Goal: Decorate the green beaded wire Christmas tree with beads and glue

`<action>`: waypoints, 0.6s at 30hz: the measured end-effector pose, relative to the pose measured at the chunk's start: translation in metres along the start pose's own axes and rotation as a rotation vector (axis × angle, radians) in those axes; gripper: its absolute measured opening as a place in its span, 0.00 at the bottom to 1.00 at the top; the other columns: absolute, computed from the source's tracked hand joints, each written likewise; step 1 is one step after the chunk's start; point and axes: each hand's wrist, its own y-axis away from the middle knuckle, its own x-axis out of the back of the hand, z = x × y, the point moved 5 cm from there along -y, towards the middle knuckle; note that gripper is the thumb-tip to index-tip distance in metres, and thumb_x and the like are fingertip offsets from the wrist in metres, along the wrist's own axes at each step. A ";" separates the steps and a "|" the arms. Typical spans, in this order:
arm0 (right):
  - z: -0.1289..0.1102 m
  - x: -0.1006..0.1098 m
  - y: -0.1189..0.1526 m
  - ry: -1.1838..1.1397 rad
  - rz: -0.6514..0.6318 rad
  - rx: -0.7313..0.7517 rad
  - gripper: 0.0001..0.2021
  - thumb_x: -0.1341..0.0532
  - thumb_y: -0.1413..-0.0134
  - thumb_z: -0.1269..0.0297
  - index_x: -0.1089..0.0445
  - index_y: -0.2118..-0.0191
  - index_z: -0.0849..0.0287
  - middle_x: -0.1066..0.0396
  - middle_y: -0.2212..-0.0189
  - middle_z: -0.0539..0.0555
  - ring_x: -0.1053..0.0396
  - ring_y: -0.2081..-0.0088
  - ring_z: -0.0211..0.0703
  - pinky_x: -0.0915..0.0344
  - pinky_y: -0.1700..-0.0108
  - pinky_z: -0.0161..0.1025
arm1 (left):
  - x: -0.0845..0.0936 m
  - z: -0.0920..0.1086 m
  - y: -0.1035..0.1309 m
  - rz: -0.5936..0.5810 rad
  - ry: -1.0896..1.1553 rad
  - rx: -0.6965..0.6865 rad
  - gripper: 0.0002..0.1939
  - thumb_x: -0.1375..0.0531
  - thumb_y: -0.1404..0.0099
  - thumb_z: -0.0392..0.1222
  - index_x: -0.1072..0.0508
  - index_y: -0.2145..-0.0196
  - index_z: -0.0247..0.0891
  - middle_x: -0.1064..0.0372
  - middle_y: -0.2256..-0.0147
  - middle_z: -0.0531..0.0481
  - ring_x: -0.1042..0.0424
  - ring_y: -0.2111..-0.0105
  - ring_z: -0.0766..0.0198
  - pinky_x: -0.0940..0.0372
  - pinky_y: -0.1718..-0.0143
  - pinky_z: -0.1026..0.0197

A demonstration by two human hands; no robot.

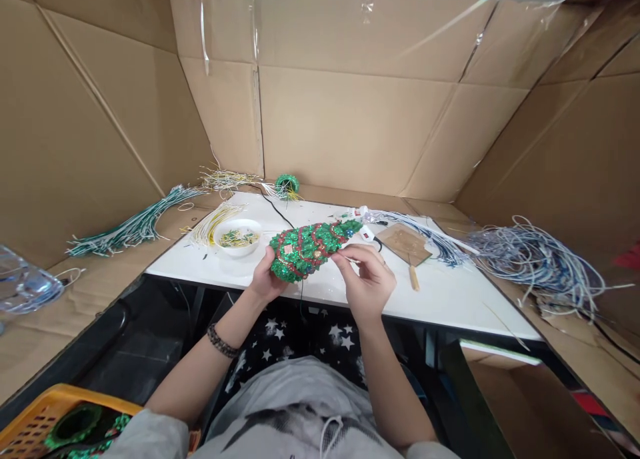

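A small green glittery Christmas tree with red bead garlands lies on its side in the air above the table's front edge, its tip pointing right. My left hand is wrapped round its wide base at the left. Close to the tree's upper part, the thumb and fingers of my right hand are pinched together at its lower side. Whatever sits between those fingertips is too small to make out. A white bowl holding short green and yellow pieces stands left of the tree.
Wire bundles lie at left and right. A green ring-shaped piece sits at the back. Right of my hand are a brown board and a wooden-handled tool. An orange basket and a cardboard box stand below. Cardboard walls surround the table.
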 end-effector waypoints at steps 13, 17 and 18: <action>-0.008 0.004 -0.002 0.104 -0.037 0.232 0.07 0.35 0.43 0.74 0.30 0.64 0.56 0.28 0.72 0.50 0.28 0.70 0.40 0.28 0.69 0.39 | 0.000 0.000 -0.002 -0.002 -0.008 -0.014 0.29 0.39 0.38 0.61 0.25 0.48 0.37 0.24 0.49 0.38 0.30 0.44 0.37 0.33 0.47 0.37; -0.010 0.005 -0.001 0.161 -0.084 0.357 0.12 0.35 0.43 0.76 0.30 0.56 0.54 0.25 0.69 0.52 0.26 0.67 0.42 0.26 0.67 0.40 | 0.000 0.001 -0.001 0.023 0.003 -0.023 0.29 0.41 0.36 0.61 0.26 0.47 0.36 0.25 0.48 0.37 0.32 0.42 0.36 0.33 0.46 0.37; -0.011 0.007 0.000 0.178 -0.096 0.398 0.13 0.36 0.44 0.77 0.30 0.55 0.54 0.25 0.68 0.52 0.25 0.67 0.42 0.26 0.67 0.41 | 0.000 0.002 -0.001 0.030 0.006 -0.023 0.29 0.41 0.36 0.61 0.26 0.47 0.36 0.25 0.48 0.37 0.31 0.43 0.37 0.33 0.46 0.38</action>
